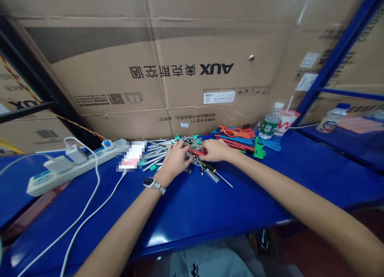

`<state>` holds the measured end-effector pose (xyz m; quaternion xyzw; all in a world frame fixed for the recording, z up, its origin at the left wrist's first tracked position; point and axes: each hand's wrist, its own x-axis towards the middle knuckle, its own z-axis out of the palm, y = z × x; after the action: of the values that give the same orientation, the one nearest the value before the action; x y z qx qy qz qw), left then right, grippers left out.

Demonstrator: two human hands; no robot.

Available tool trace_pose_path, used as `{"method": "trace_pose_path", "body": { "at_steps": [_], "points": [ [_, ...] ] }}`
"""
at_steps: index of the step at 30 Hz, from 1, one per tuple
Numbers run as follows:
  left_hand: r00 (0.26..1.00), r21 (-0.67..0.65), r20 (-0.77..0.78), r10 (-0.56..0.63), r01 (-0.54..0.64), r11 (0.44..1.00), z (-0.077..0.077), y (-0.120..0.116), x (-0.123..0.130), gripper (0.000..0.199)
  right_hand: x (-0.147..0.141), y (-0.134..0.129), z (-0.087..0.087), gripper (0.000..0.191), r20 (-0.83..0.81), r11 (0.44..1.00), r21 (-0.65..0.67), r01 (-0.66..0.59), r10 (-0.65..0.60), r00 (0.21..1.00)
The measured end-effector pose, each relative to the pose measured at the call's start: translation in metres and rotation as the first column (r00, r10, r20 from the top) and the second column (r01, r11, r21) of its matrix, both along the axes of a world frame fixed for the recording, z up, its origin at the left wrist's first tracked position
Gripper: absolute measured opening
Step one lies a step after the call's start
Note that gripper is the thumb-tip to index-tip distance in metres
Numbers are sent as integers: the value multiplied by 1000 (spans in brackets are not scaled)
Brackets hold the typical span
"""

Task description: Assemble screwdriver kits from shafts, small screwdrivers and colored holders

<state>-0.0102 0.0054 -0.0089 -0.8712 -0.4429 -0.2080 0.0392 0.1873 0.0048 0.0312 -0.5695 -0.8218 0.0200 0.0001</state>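
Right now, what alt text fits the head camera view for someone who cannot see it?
A person's right hand holds a slim red object beside their left hand, over a pile of thin silver metal rods on a blue table. A white power strip lies to the left; a brown cardboard panel printed AUX stands behind.

So on the tabletop (pixel 210 205), a pile of rods (pixel 154 153) is lying toward the back, with the left hand (pixel 177 159) reaching over it. A handle (pixel 198 152) is sitting between that and the right hand (pixel 216 150). A screwdriver (pixel 223 179) is poking out in front. Behind and right, a heap of plastic pieces (pixel 237 133) is spreading, and past it a bottle (pixel 269 127) is standing left of a cup (pixel 287 123). Way left, a power strip (pixel 82 167) is stretching diagonally. A cardboard panel (pixel 180 49) is standing behind everything.
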Motion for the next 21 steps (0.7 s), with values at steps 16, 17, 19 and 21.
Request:
{"method": "trace_pose_path", "body": {
  "at_steps": [16, 17, 19, 21],
  "points": [
    [982, 130, 3, 190, -189, 973, 11, 16, 31, 10, 37, -8, -10, 42, 181, 924, 349, -156, 97, 979],
    [982, 133, 1, 189, -187, 973, 11, 18, 32, 10, 41, -9, -10, 42, 150, 927, 353, -125, 76, 986],
    [980, 128, -6, 198, -195, 972, 12, 21, 32, 9, 48, -12, -9, 40, 70, 932, 361, -40, 16, 997],
    [977, 114, -9, 211, -209, 971, 12, 23, 32, 10, 57, -15, -8, 40, -28, 924, 378, 67, -61, 998]
  ]
}}
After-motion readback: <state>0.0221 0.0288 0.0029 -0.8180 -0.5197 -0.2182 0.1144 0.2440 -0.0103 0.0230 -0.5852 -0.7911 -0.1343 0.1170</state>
